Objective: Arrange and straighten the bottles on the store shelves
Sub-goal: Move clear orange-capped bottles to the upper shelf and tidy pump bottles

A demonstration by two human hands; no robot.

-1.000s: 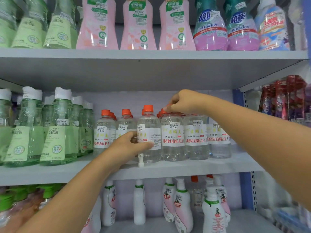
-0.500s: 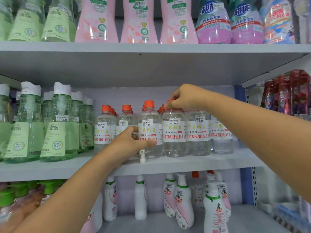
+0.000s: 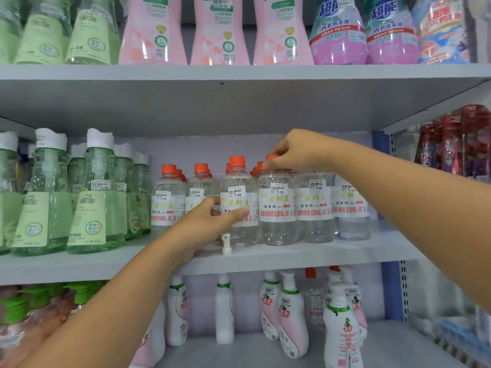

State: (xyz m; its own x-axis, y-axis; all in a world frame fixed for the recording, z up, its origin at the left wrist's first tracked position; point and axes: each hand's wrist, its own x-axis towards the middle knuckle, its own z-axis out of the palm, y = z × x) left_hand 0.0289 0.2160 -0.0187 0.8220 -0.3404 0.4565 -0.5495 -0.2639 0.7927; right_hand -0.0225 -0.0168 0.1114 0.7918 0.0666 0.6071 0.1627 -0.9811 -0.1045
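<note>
Clear bottles with orange caps and white labels stand in a row on the middle shelf (image 3: 305, 254). My left hand (image 3: 210, 224) wraps its fingers and thumb around the body of one clear bottle (image 3: 239, 187) near the row's middle. My right hand (image 3: 295, 151) pinches the orange cap of the neighbouring clear bottle (image 3: 276, 208) to its right. Both bottles stand upright at the shelf's front. More clear bottles (image 3: 313, 205) continue to the right, and others (image 3: 167, 200) to the left.
Green bottles with white caps (image 3: 90, 195) fill the shelf's left part. A small white spout piece (image 3: 225, 244) lies at the shelf's front edge. Pink and purple detergent bottles (image 3: 218, 30) line the top shelf. White pump bottles (image 3: 292, 314) stand on the bottom shelf. Red packages (image 3: 457, 144) hang at the right.
Both hands keep their holds on the same bottles. The left hand's fingers have slid slightly further around the bottle's label; the view has shifted a little.
</note>
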